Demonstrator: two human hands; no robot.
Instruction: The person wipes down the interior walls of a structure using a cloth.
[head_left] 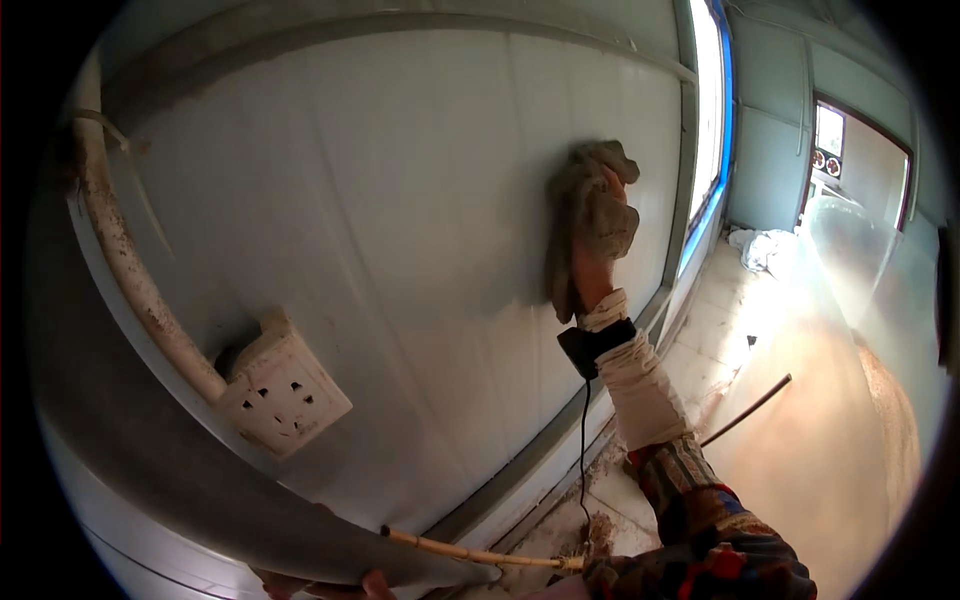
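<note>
My right hand (592, 277) reaches up the pale wall panel (400, 180). Its fingers are closed on a dirty brown-grey rag (600, 215), pressed against the panel. A white wrap and a black strap with a cable circle that wrist; the sleeve is patterned. Only part of my left hand (345, 586) shows at the lower edge, its fingers bent round the edge of a grey metal beam (250, 520); the rest is cut off. Between my arms lies a thin bamboo stick (470, 551), apart from the visible fingers.
A white wall socket (290, 392) with a dirty pipe (135, 260) juts out at the left. A blue-edged window (708, 120) is at upper right. Clear plastic sheeting (810, 400) stands on the right, with a thin dark rod (748, 410) before it. White cloth (765, 250) lies farther back.
</note>
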